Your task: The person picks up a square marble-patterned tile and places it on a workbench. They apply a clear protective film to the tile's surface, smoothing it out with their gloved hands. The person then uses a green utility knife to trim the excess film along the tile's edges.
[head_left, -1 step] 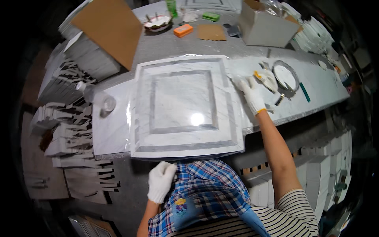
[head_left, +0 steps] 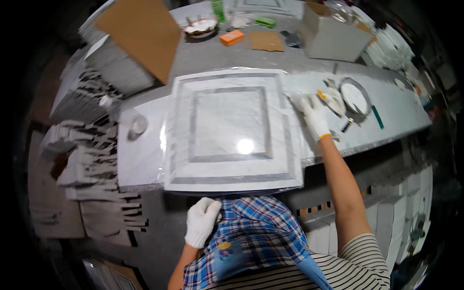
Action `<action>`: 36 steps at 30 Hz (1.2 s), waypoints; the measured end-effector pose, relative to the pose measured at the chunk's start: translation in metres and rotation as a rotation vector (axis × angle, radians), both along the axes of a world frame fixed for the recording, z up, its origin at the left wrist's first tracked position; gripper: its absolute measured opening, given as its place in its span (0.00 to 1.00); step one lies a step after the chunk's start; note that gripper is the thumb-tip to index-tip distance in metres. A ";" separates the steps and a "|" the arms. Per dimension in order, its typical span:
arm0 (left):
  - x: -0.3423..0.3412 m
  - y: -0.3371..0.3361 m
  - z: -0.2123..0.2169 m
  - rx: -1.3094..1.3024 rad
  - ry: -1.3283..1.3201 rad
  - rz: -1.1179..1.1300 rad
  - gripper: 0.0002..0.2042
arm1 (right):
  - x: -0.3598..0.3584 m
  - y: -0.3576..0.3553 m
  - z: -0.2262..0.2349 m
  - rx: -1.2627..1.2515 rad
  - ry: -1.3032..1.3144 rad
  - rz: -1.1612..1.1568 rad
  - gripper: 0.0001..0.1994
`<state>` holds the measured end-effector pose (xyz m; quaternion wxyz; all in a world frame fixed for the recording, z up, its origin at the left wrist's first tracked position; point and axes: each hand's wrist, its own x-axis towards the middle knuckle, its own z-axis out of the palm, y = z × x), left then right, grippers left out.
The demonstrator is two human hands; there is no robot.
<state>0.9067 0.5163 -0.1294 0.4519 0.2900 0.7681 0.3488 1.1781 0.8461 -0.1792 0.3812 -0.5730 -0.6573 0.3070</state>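
Note:
A square marble-look panel (head_left: 229,169) with grey inlaid bands lies flat on the table before me, a bright light reflection on its glossy face. My right hand (head_left: 313,118), in a white knit glove with an orange cuff, lies just beside the panel's right edge, its fingers stretched forward and apart. Its fingertips are blurred, and I see nothing plainly held. Close to the panel's front edge, my gloved left hand (head_left: 202,222) is closed against my blue plaid apron (head_left: 261,222). Its curled fingers are partly hidden, so I cannot make out what they hold.
Right of my right hand lie a crumpled glove (head_left: 332,100), a round dish (head_left: 355,96) and a green stick (head_left: 377,117). A clear cup (head_left: 138,124) stands left of the panel. Behind are an orange box (head_left: 232,37) and a carton (head_left: 336,38). Stacked strips (head_left: 89,169) fill the left side.
The whole view has shifted slightly, so the table things appear a little farther right. Both hands keep about the same places and poses.

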 end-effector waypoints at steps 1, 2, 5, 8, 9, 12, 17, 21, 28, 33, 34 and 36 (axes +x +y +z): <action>-0.002 -0.002 -0.004 0.023 -0.038 0.029 0.12 | 0.002 0.009 -0.009 0.045 -0.019 -0.042 0.27; -0.006 -0.002 -0.010 0.061 -0.008 0.053 0.11 | 0.003 0.019 -0.013 0.019 0.013 -0.036 0.27; -0.019 0.002 -0.003 0.105 -0.100 0.299 0.10 | -0.002 0.051 -0.023 -0.040 0.103 -0.005 0.26; -0.042 -0.004 -0.009 0.105 -0.094 0.339 0.14 | -0.030 0.078 -0.017 -0.095 -0.010 0.029 0.25; -0.047 -0.003 -0.010 0.081 -0.070 0.351 0.15 | -0.037 0.086 -0.011 -0.084 -0.029 0.042 0.25; -0.064 0.003 -0.018 0.064 -0.140 0.373 0.18 | -0.053 0.122 -0.013 -0.035 -0.105 0.079 0.25; -0.071 0.006 -0.013 0.041 -0.208 0.378 0.19 | -0.073 0.147 -0.014 -0.001 -0.285 0.063 0.26; -0.071 0.011 -0.008 0.044 -0.222 0.384 0.18 | -0.070 0.159 -0.025 0.058 -0.347 0.083 0.26; -0.088 0.023 -0.016 0.045 -0.206 0.412 0.17 | -0.056 0.141 -0.027 0.045 -0.158 0.105 0.24; -0.115 0.050 -0.008 0.012 -0.175 0.375 0.16 | -0.029 0.129 -0.031 0.034 -0.160 0.076 0.25; -0.123 0.055 -0.007 0.013 -0.181 0.363 0.17 | -0.026 0.122 -0.030 0.050 -0.171 0.050 0.26; -0.135 0.072 -0.008 0.018 -0.152 0.318 0.18 | -0.019 0.106 -0.031 0.082 -0.192 -0.003 0.26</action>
